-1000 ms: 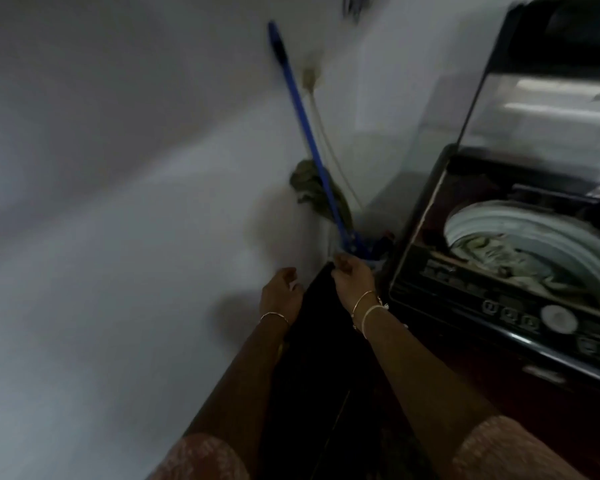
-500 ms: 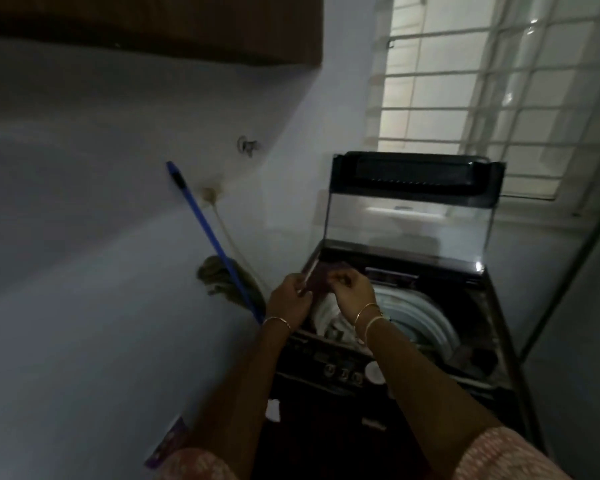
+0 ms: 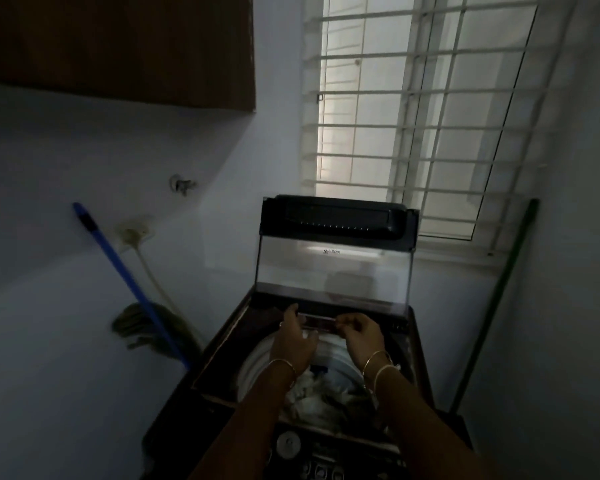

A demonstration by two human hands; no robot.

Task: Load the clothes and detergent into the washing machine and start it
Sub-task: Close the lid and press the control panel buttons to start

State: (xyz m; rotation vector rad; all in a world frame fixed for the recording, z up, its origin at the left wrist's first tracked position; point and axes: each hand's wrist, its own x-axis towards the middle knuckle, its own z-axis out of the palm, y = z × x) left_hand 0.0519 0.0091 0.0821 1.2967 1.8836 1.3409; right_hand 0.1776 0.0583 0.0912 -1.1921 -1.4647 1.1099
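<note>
A dark top-load washing machine (image 3: pixel 219 344) stands below me with its clear lid (image 3: pixel 333 271) raised upright. Pale crumpled clothes (image 3: pixel 326 389) lie in the drum. Both my hands are over the back of the drum. My left hand (image 3: pixel 293 341) and my right hand (image 3: pixel 361 332) each pinch one end of a small flat dark-red sachet (image 3: pixel 318 321), stretched between them. What the sachet contains cannot be read. The control panel with a round knob (image 3: pixel 286 443) is at the near edge, under my forearms.
A blue mop handle (image 3: pixel 129 278) leans on the left wall, its green mop head (image 3: pixel 142 327) beside the machine. A green stick (image 3: pixel 492 306) leans in the right corner. A barred window (image 3: pixel 413 116) is behind, a wooden cabinet (image 3: pixel 118 46) upper left, a tap (image 3: pixel 182 184) on the wall.
My hands rose from a dark cloth low beside the machine to above the drum, now holding the small sachet between them. My view swung up and right onto the machine.
</note>
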